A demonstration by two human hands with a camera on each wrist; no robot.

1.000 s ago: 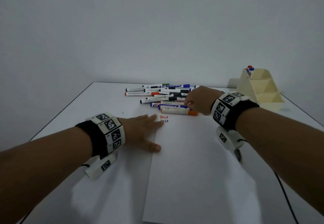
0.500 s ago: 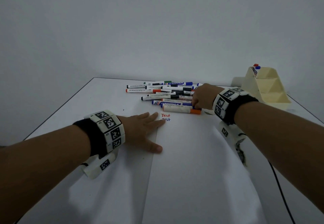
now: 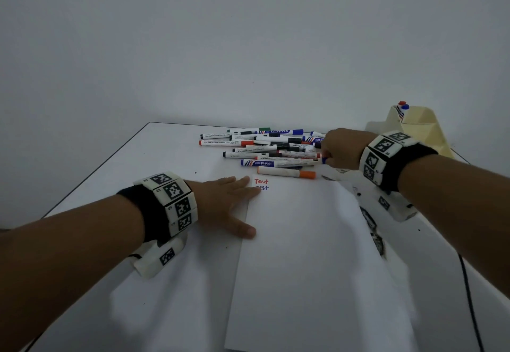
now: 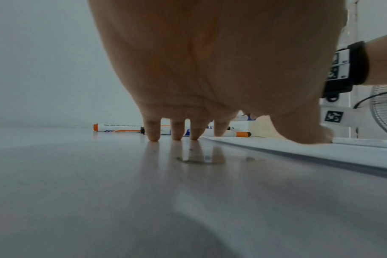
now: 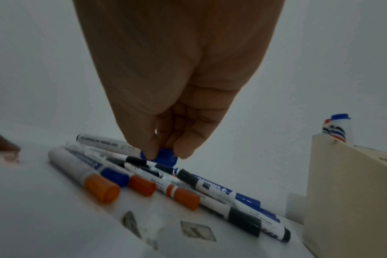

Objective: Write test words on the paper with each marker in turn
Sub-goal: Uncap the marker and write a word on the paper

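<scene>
**Left hand flat on the paper edge, right hand pinching a blue cap in the marker pile**

The left hand lies flat with straight fingers, spread wide, partly on the white table and partly on the left edge of the white sheet of paper; the thumb rests on that edge. In the left wrist view the fingertips touch the table surface. The index finger ends just beside the red word "Test" and the blue word under it, both written at the top left corner of the sheet. To the left of this hand the table is bare up to its dark left edge. The rest of the sheet is blank towards the person.

Beyond the top edge of the paper lies the pile of white whiteboard markers with orange, black, blue and green caps. The thick white marker with orange cap is nearest to the paper, parallel to its top edge.

The right hand is at the right end of the pile, fingers curled. In the right wrist view, thumb and finger pinch the blue marker cap above the other markers.

Further right, near the table's back corner, stands the cream stepped plastic pen holder with two capped markers, red and blue, upright in it.
</scene>
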